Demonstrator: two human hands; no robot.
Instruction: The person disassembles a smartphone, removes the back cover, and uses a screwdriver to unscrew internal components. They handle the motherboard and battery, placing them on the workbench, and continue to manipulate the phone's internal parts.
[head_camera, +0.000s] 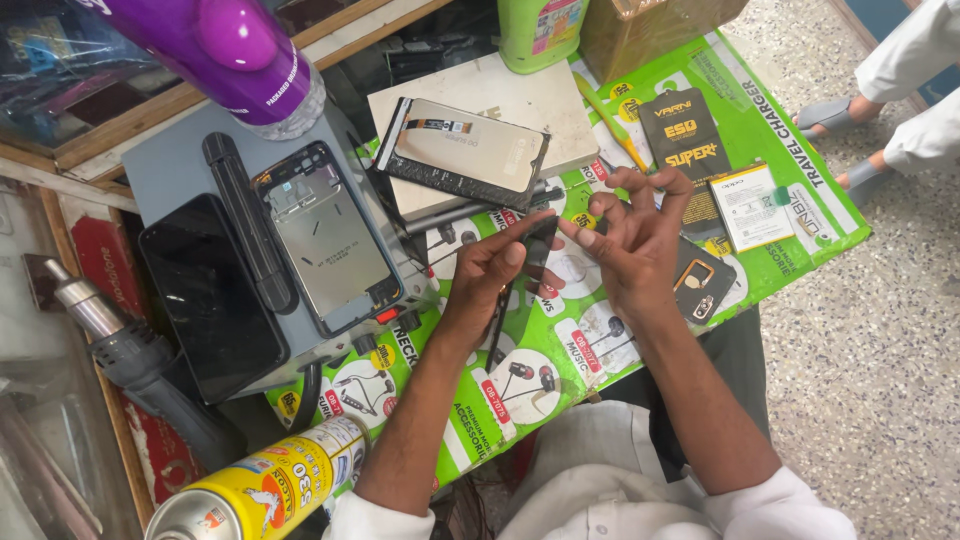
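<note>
My left hand (493, 270) grips a thin dark phone part (537, 252), held on edge over the green printed mat (800, 150). My right hand (630, 235) is beside it, its index fingertip touching the upper end of the part, the other fingers spread. A detached phone screen (462, 152) with a ribbon cable lies face down on a pale slab (520, 100) just beyond my hands. A dark phone back cover (700, 285) lies under my right wrist.
A grey heating machine (170, 165) at left carries a phone frame (325, 240) and a black phone (210, 295). A hot-air gun (130, 355), a yellow spray can (265, 490), a purple-capped bottle (235, 50) and a battery (752, 205) surround it. Another person's feet (850, 130) stand at right.
</note>
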